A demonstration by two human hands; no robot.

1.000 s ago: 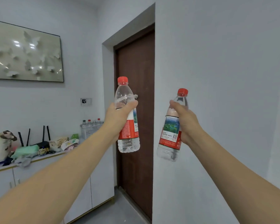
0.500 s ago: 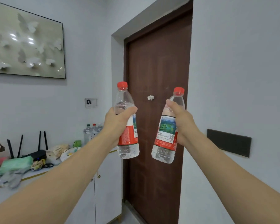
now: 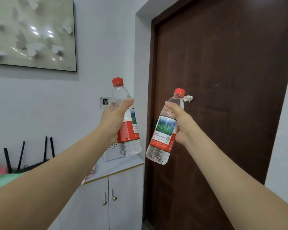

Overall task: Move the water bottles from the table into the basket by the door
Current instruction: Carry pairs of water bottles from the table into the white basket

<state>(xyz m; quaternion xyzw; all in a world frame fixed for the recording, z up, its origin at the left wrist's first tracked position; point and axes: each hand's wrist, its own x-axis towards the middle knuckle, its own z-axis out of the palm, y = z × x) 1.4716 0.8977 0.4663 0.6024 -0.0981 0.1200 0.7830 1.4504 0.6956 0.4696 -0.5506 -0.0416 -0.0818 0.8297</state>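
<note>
Each of my hands holds one clear water bottle with a red cap and a red label, raised at chest height in front of me. My left hand (image 3: pixel 114 118) grips the left bottle (image 3: pixel 129 130) around its shoulder; that bottle stands nearly upright. My right hand (image 3: pixel 181 123) grips the right bottle (image 3: pixel 163 138), which leans with its cap to the right. Behind the left bottle a white perforated basket (image 3: pixel 112 151) stands on the cabinet top right beside the door; most of it is hidden by my left hand and bottle.
A dark brown door (image 3: pixel 223 97) with a small white hook fills the right. A white cabinet (image 3: pixel 106 196) with two doors stands left of it, carrying a black router (image 3: pixel 28 163) and blurred clutter at far left. A framed butterfly picture (image 3: pixel 32 30) hangs above.
The view has moved closer to the door and cabinet, which now look larger. Both hands still hold their bottles; the basket's bottles seen before are now hidden behind my left hand.
</note>
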